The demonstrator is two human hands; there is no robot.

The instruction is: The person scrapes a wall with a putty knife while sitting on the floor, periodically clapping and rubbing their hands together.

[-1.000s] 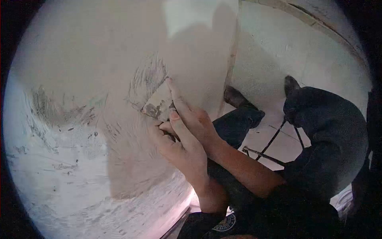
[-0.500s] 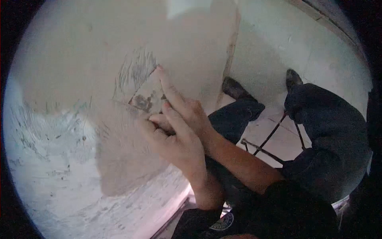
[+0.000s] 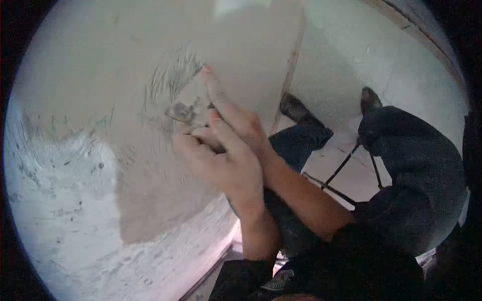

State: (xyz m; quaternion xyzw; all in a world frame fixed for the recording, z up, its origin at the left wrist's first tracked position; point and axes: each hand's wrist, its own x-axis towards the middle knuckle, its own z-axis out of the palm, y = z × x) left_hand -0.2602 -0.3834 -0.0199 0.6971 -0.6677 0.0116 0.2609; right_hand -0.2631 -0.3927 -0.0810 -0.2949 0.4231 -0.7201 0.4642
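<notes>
A putty knife (image 3: 197, 98) with a broad, pale flat blade marked by grey smudges lies against a whitish surface. My right hand (image 3: 247, 123) is closed on its mostly hidden handle, the index finger stretched along the blade's side up to a corner. Just below, my left hand (image 3: 221, 163) is wrapped round the handle as well, its fingers overlapping the right hand. Dark, rippled scrape marks (image 3: 173, 75) show on the surface beyond the blade's edge.
The whitish surface (image 3: 150, 200) has rough, streaked patches at the left. A straight seam or edge (image 3: 291, 65) runs along its right side. Two dark-trousered legs (image 3: 411, 150) with dark shoes, and thin dark bars (image 3: 339, 168) between them, are at the right.
Both hands and the putty knife have shifted a little up and to the right in view, across the scraped area. The grip looks the same.
</notes>
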